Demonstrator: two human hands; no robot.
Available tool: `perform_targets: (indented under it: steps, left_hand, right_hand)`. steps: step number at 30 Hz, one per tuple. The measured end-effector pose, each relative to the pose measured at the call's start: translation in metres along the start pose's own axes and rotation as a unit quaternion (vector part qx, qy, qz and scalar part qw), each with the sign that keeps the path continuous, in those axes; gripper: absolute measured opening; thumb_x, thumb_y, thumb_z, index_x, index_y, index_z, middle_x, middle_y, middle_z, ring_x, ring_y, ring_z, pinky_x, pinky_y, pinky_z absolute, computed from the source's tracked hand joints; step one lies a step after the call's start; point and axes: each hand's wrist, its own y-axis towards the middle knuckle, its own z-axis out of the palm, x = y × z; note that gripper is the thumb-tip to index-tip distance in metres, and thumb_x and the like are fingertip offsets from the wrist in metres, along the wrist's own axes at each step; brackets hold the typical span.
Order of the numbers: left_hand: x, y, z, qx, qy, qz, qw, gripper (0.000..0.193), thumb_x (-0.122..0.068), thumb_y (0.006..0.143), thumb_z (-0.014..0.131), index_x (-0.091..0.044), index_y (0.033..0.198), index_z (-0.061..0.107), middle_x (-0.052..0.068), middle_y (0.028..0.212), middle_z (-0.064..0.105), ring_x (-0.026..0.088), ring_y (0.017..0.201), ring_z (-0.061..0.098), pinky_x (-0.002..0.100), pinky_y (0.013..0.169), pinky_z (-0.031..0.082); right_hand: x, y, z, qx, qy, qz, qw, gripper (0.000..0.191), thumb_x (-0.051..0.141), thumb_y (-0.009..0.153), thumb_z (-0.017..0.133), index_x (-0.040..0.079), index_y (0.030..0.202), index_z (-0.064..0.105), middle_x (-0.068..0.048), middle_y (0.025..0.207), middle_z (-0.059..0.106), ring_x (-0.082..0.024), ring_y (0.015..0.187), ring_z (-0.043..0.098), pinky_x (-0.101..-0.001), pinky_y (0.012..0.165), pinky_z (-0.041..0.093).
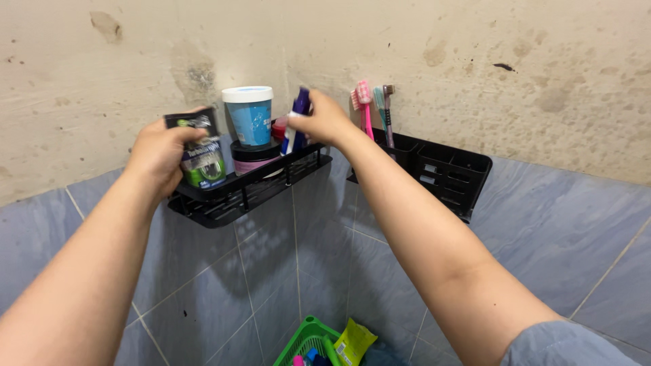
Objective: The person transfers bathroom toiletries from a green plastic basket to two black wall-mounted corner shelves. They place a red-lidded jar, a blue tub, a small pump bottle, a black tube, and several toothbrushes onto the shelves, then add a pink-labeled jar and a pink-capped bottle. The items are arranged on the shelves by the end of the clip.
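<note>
My left hand (157, 154) grips a dark tube with a green lower end (199, 150), standing at the left end of a black wire wall shelf (224, 203). My right hand (324, 120) holds a purple and white tube (297, 123) upright at the shelf's right end. Between the hands a blue jar with a white lid (249, 115) sits on top of a squat dark jar (252, 157), with a small red item behind it.
A second black holder (453, 175) on the right wall carries pink and teal toothbrushes (370, 107). Below, in the corner, a green basket (305, 342) holds a yellow packet (352, 342) and other small items. The walls are stained plaster above blue-grey tiles.
</note>
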Motion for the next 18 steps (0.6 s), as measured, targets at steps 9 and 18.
perform_targets:
  steps: [9, 18]
  left_hand:
    - [-0.036, -0.002, 0.002, -0.026, 0.159, -0.055, 0.985, 0.028, 0.006, 0.083, 0.074, -0.005, 0.109, 0.071, 0.008, 0.098, 0.075, 0.020, 0.084, 0.072, 0.038, 0.072, 0.059]
    - [-0.022, -0.003, -0.004, -0.020, 0.094, -0.072, 0.993, 0.020, 0.003, 0.086, 0.074, -0.003, 0.104, 0.070, 0.010, 0.094, 0.074, 0.023, 0.085, 0.073, 0.042, 0.076, 0.063]
  right_hand:
    - [-0.010, 0.004, 0.009, 0.102, 0.023, -0.048, 0.993, 0.067, 0.013, 0.072, 0.083, 0.003, 0.133, 0.055, -0.014, 0.103, 0.075, -0.021, 0.091, 0.073, -0.0323, 0.080, 0.058]
    - [-0.011, 0.009, 0.005, 0.144, -0.029, -0.038, 0.988, 0.062, 0.012, 0.080, 0.082, 0.008, 0.138, 0.057, -0.011, 0.097, 0.069, -0.019, 0.087, 0.065, -0.0333, 0.076, 0.053]
